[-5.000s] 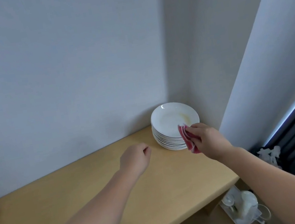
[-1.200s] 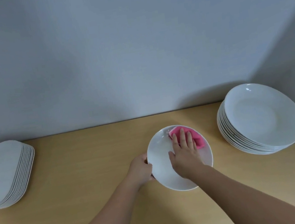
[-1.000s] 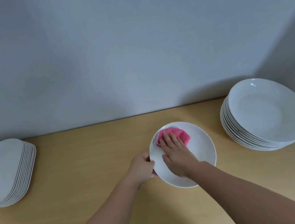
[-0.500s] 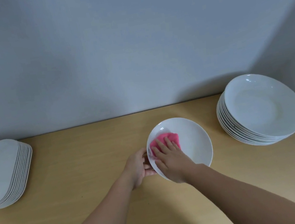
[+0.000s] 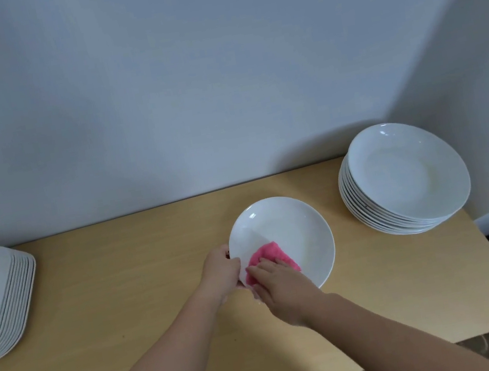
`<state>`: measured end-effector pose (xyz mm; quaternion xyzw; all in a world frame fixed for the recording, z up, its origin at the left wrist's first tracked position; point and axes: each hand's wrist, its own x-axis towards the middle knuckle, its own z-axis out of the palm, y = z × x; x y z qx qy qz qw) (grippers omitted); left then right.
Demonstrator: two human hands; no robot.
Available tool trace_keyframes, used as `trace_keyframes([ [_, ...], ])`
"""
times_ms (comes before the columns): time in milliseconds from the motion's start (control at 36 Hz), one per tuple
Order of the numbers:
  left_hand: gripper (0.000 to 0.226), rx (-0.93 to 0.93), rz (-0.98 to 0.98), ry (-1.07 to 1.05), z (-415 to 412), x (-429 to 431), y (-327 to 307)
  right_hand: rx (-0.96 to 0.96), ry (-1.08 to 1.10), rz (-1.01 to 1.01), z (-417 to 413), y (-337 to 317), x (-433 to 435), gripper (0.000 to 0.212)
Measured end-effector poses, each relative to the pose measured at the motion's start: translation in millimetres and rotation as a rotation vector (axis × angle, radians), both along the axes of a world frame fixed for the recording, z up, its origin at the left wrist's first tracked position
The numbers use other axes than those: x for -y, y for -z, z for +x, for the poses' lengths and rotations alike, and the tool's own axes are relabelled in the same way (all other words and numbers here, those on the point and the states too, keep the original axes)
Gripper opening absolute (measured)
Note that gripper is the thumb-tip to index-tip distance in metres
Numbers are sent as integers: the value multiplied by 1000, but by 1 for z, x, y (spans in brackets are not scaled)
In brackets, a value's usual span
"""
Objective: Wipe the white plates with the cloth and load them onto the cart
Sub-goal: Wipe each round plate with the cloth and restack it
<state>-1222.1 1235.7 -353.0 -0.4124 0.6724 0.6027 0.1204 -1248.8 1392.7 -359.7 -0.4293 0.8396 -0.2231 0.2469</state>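
At lower centre, the left hand (image 5: 222,266) curls its fingers round the left rim of the plate (image 5: 292,229) on the table (image 5: 127,302); the right hand (image 5: 283,290) presses the pink cloth (image 5: 270,255) onto it with straight fingers.

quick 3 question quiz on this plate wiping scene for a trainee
1. True or false: the left hand grips the rim of the lone round plate.
2. Where does the right hand press the pink cloth? A) the plate's near-left part B) its far-right rim C) its underside
3. Fill in: the stack of round plates stands to the lone plate's ____.
Key: 1 true; 2 A; 3 right.
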Motion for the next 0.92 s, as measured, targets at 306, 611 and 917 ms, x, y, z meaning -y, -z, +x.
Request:
trace_keyframes([
  [306, 35, 10, -94, 39, -3, -5, -2, -53, -158, 243, -13, 2, -43, 50],
  [611, 43, -8, -56, 85, -2, -5, -10, -329, -355, 493, -61, -12, -73, 50],
  [917, 40, -23, -52, 116, -1, 1, -7, -430, -353, 588, -93, -9, -72, 51],
])
